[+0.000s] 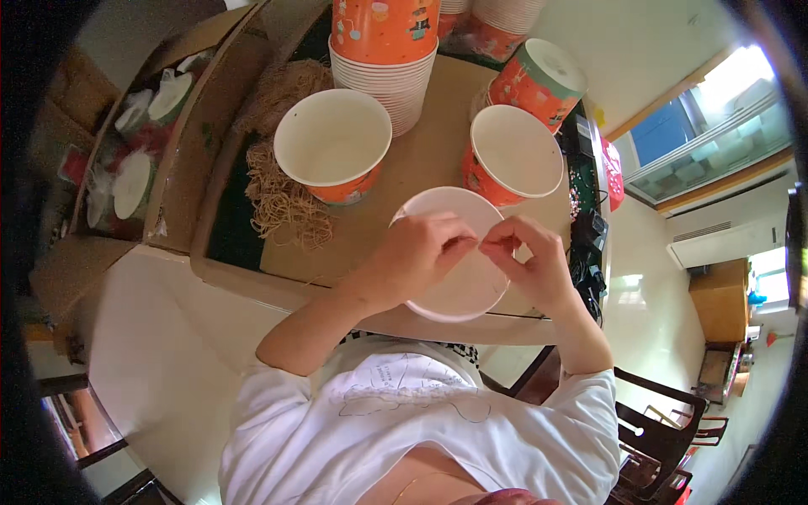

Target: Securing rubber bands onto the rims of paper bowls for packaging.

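My left hand (421,251) and my right hand (532,259) meet fingertip to fingertip above a round white tub (459,290) at the table's near edge. Both are closed in a pinch; whatever lies between the fingers is too small to make out. Part of the tub's rim and inside is hidden by the hands. Just beyond it, to the right, an orange paper tub (515,156) with a white inside stands with its mouth up. Another orange paper tub (332,139) stands likewise to the left, beside tangled brown string (286,206).
A tall stack of nested paper tubs (383,71) rises at the back. An upturned orange tub (539,82) stands behind the right one. Black cables (589,236) lie along the table's right edge. At the left is a cardboard box (198,143) holding wrapped tubs.
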The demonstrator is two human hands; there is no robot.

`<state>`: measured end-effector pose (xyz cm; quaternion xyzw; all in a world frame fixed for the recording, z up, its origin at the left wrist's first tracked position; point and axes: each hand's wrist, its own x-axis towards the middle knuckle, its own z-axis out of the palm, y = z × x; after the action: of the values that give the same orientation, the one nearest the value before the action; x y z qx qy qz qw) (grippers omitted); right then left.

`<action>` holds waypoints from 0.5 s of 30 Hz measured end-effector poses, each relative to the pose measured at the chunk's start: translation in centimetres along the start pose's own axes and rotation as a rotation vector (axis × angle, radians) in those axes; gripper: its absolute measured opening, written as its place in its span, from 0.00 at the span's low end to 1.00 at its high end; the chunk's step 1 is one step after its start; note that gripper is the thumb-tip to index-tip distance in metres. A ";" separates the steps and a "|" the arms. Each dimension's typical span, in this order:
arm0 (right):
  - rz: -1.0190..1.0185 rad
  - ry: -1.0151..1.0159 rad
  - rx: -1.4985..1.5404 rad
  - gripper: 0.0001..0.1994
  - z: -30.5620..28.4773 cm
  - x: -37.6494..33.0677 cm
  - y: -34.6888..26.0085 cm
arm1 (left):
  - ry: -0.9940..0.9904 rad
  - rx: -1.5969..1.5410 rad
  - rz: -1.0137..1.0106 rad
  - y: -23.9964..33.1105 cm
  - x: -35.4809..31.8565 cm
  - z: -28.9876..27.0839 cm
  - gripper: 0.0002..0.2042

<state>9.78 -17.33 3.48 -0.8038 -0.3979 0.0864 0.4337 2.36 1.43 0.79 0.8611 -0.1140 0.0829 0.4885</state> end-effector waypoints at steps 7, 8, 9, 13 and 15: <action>-0.058 0.104 -0.264 0.12 -0.2 -2.3 0.4 | 0.137 -0.210 -0.114 0.7 -0.5 -0.5 0.03; -0.024 0.073 -0.242 0.14 -0.3 -2.7 0.6 | 0.132 -0.209 -0.113 0.7 -0.6 -0.4 0.03; -0.022 0.076 -0.240 0.14 -0.1 -2.8 0.7 | 0.143 -0.221 -0.110 0.8 -0.6 -0.4 0.03; -0.141 0.146 -0.277 0.11 0.9 -2.4 1.5 | 0.157 -0.216 -0.098 0.7 -0.6 0.0 0.02; -0.190 0.181 -0.292 0.11 1.1 -2.4 1.8 | 0.116 -0.213 -0.104 1.2 -0.8 -0.3 0.02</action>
<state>8.65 -18.96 0.97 -0.8215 -0.4396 -0.0861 0.3528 1.26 1.17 1.76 0.8029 -0.0490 0.0949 0.5865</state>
